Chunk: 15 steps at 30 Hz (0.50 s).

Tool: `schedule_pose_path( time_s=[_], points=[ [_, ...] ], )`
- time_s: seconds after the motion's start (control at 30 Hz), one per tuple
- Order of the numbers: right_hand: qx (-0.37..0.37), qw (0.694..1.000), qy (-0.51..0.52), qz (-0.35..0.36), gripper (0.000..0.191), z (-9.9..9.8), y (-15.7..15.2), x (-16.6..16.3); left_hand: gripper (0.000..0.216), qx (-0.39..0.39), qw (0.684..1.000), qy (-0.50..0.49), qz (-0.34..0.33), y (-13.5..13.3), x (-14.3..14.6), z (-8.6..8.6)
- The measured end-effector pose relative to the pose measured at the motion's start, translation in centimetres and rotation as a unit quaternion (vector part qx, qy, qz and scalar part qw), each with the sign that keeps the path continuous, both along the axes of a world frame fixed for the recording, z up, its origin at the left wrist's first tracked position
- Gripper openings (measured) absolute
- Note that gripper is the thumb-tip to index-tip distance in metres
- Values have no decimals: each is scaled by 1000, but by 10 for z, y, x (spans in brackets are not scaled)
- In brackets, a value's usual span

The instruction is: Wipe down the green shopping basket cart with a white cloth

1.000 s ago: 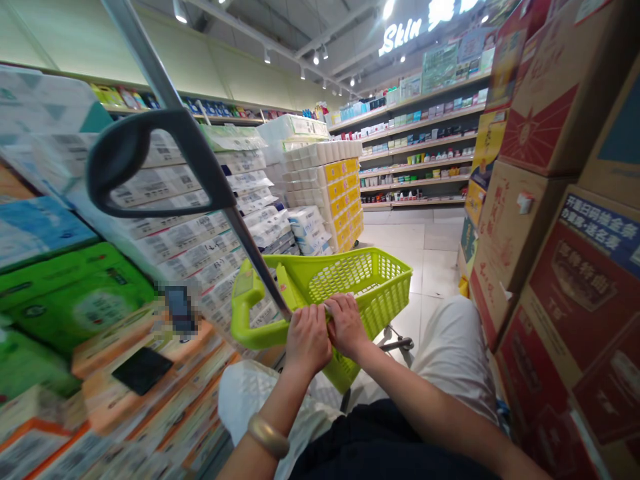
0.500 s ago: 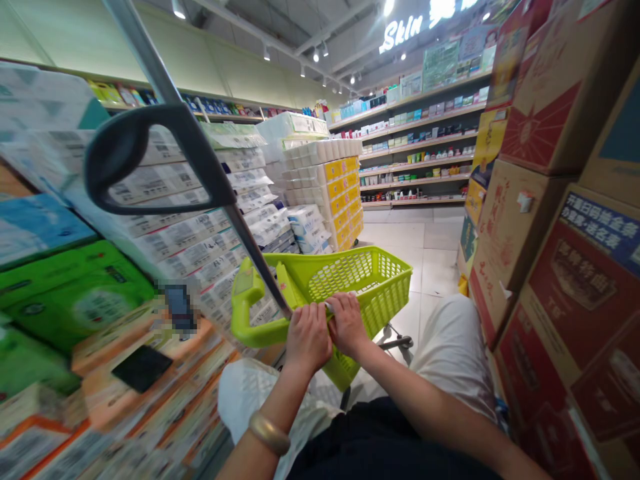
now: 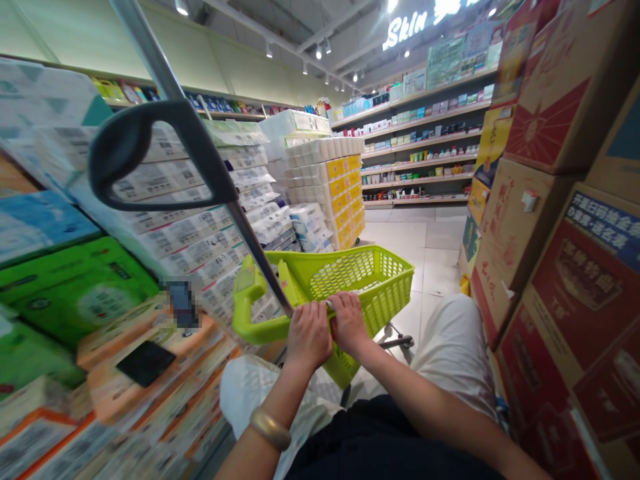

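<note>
A lime-green plastic shopping cart (image 3: pixel 373 300) with perforated sides stands in front of my knees. My left hand (image 3: pixel 310 337) is closed over the cart's near edge, beside its looped green handle (image 3: pixel 257 330). Right against it, my right hand (image 3: pixel 349 327) is also closed on that edge, fingers curled over the top. A bit of something whitish shows between the two hands. A slanting metal pole (image 3: pixel 255 250) with a dark grey loop grip (image 3: pixel 165 157) comes down to my left fingers; its lower end is hidden there, and whether I hold it I cannot tell.
Stacked packs of tissue paper (image 3: pixel 175 230) rise on the left. A black flat object (image 3: pixel 146 363) lies on orange packs (image 3: pixel 115 393). Tall cardboard cartons (image 3: pixel 525 220) line the right. A tiled floor aisle (image 3: pixel 400 233) leads to lit shelves of small products (image 3: pixel 425 140).
The view has shifted very slightly, so the surroundings sit a little differently in the picture. Both hands keep their place on the cart.
</note>
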State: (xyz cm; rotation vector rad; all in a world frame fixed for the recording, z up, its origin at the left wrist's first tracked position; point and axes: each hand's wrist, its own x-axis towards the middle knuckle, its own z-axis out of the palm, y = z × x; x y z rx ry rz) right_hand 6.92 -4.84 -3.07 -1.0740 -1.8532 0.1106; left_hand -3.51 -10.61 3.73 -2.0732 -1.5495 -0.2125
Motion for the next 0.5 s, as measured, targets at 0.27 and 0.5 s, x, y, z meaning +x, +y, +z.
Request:
schedule_pose_path(
  time_s=[0.27, 0.5],
  points=[
    [2, 999, -18, -48, 33, -15, 24, 40, 52, 0, 1000, -12, -4, -2, 0, -1],
    [4, 1000, -1, -27, 27, -3, 6, 2, 38, -1, 1000, -4, 10, -3, 4, 4]
  ],
)
